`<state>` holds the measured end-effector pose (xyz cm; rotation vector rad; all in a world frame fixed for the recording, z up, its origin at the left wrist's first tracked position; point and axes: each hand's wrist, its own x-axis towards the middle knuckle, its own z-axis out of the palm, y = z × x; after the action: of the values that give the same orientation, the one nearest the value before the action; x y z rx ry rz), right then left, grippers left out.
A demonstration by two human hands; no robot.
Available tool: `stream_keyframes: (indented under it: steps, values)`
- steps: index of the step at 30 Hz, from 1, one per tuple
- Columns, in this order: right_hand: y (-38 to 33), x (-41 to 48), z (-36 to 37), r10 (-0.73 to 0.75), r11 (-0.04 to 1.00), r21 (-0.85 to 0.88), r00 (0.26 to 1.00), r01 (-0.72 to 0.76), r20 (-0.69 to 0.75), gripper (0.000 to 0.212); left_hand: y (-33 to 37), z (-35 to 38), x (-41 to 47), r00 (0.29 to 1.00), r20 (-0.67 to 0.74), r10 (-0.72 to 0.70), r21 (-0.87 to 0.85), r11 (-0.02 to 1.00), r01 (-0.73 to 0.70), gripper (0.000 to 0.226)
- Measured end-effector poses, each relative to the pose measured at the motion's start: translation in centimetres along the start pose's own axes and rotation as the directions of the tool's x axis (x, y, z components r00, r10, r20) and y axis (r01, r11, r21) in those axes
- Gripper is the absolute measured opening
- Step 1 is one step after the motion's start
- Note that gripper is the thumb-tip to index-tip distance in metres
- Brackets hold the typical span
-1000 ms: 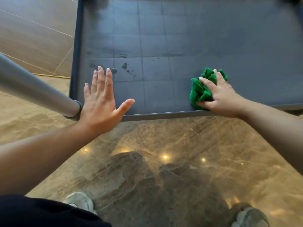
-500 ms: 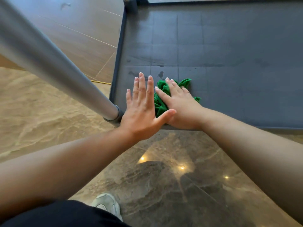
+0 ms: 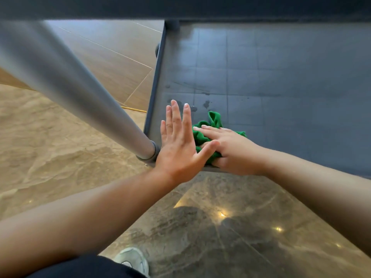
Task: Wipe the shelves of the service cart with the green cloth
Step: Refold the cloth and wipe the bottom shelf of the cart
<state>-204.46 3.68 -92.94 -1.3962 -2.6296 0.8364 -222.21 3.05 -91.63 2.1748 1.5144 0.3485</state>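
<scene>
Now, right hand flat on green cloth on cart shelf, fingers straight; left hand alongside, likewise.

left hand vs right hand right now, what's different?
The left hand is bare and holds nothing; the right hand presses down on the green cloth.
Left hand fingers point away along the shelf's edge; right hand fingers point leftward across it.
The left hand sits beside the pole, its thumb overlapping the right hand.
Shared: both have straight fingers, at the shelf's near left corner.
</scene>
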Motion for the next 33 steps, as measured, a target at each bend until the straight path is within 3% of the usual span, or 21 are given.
stream_keyframes:
  steps: [2, 4, 9, 13, 20, 26, 30, 33]
  values:
    - [0.1, -0.2, 0.0, -0.086, 0.996, -0.025, 0.996, 0.086, -0.005, 0.046, 0.5, 0.2, -0.3, 0.999, 0.029, 0.036, 0.060, 0.997, -0.038, 0.110]
    - [-0.1, 0.5, -0.1, -0.148, 0.987, -0.066, 0.989, 0.146, -0.027, 0.056, 0.9, 0.4, -0.5, 0.998, 0.053, 0.041, 0.103, 0.994, -0.046, 0.110]
    - [-0.1, 4.5, -1.3, -0.212, 0.968, -0.145, 0.976, 0.204, -0.041, 0.063, 0.8, 0.1, 0.0, 0.998, 0.002, -0.062, 0.062, 0.996, 0.062, 0.109]
    - [-0.6, 8.3, -3.0, -0.121, 0.969, -0.211, 0.992, 0.125, 0.031, 0.069, 0.4, -0.1, 0.1, 0.999, -0.003, -0.054, 0.000, 0.999, 0.054, 0.112]
    - [-0.6, 15.5, -5.2, 0.056, 0.976, -0.210, 0.998, -0.048, 0.030, 0.057, 0.2, 0.0, -0.6, 0.996, -0.042, 0.081, -0.060, 0.995, -0.084, 0.103]
    - [0.0, 17.0, -6.7, 0.279, 0.956, -0.052, 0.951, -0.288, -0.135, 0.045, -0.3, 0.7, -0.5, 0.991, -0.060, 0.119, -0.039, 0.992, -0.122, 0.088]
    - [-0.2, 17.4, -5.9, 0.238, 0.956, -0.143, 0.961, -0.257, -0.137, 0.059, -0.8, 0.9, -0.3, 0.966, -0.161, 0.202, -0.002, 0.979, -0.205, 0.083]
    - [0.0, 14.9, -4.2, 0.103, 0.979, -0.162, 0.987, -0.122, -0.123, 0.059, -0.9, 1.0, -0.3, 0.960, -0.187, 0.209, -0.010, 0.977, -0.215, 0.085]
